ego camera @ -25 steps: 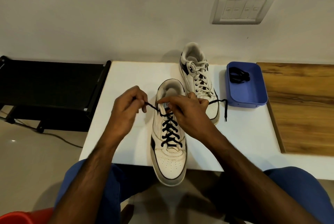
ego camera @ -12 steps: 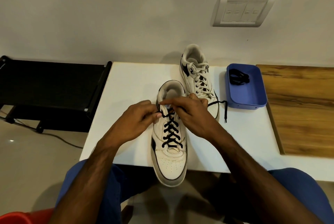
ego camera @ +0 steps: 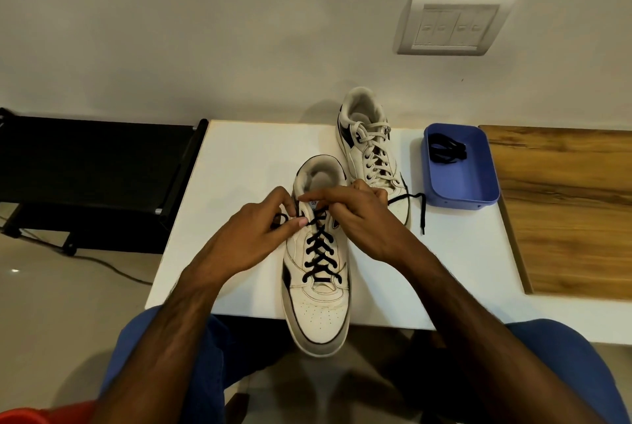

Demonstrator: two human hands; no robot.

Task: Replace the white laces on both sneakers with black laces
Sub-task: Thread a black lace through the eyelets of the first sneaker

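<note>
Near sneaker (ego camera: 316, 273) sits toe toward you at the front edge of the white table (ego camera: 239, 164), black lace (ego camera: 318, 252) crossed almost to the top eyelets. Your left hand (ego camera: 254, 235) pinches the lace's left end by the upper eyelet; your right hand (ego camera: 355, 211) has fingers curled at the tongue, pinching the other run, whose loose tail trails right over the table. Feed the tip straight through the eyelet, then draw both sides even so the crossings lie flat. Far sneaker (ego camera: 371, 153) keeps its white laces (ego camera: 374, 150); the spare black lace (ego camera: 446, 152) waits in the blue tray (ego camera: 461, 198) beside it
</note>
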